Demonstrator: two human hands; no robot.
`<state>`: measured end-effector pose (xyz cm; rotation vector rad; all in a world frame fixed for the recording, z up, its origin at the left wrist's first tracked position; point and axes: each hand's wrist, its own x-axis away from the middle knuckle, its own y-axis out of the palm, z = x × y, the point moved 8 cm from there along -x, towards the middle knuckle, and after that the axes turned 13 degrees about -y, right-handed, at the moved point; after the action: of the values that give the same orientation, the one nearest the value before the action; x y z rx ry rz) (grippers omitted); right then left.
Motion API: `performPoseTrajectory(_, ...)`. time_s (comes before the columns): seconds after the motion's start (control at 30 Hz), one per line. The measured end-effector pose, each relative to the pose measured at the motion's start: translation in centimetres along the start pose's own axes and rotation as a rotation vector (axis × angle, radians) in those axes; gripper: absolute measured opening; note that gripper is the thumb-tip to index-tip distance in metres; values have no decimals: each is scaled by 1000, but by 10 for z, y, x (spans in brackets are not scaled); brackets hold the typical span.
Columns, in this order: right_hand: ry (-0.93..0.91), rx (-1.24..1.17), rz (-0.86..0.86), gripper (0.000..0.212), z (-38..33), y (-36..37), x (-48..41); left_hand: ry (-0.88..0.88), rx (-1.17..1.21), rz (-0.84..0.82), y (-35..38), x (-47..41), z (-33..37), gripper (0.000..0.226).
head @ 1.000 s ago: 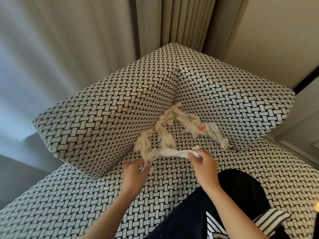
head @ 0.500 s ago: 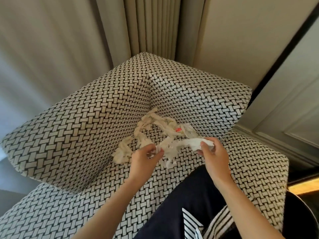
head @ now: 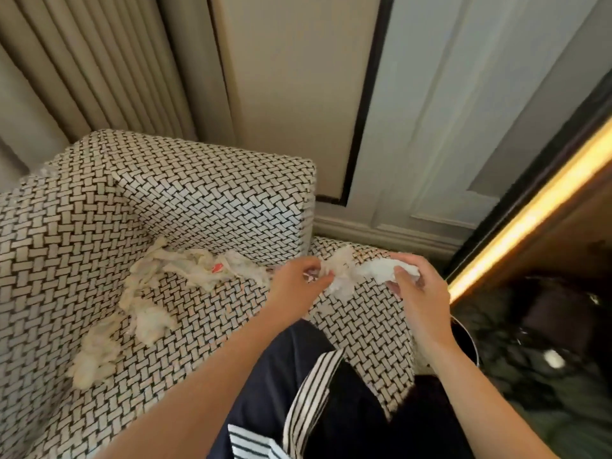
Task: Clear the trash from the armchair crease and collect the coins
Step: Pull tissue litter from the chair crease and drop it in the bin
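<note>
A strip of white tissue (head: 361,273) is held above the seat edge. One end is pinched by the left hand (head: 298,281), and the other is wrapped by the curled fingers (head: 410,261) of the right hand (head: 419,294). It would best be balled up tightly before being dropped, so that no shreds fall back. More shredded trash (head: 145,321), with a red scrap (head: 217,267), lies along the crease of the woven black-and-white armchair (head: 215,200). No coins can be seen. Pleated curtains (head: 99,61) and a panelled wall (head: 463,127) stand behind, and a lit strip (head: 530,213) runs at the right.
</note>
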<state>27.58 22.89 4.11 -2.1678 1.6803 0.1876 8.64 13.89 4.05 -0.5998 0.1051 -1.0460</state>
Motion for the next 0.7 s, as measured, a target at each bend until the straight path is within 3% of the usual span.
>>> performPoseTrajectory(0.37,161,124,252,17,75,-142,1,82,-91,-301,161,-40,70,24)
performPoseTrajectory(0.7,428,82,328,16,161,-188,21,2,-295,-670,277,-47,64,30)
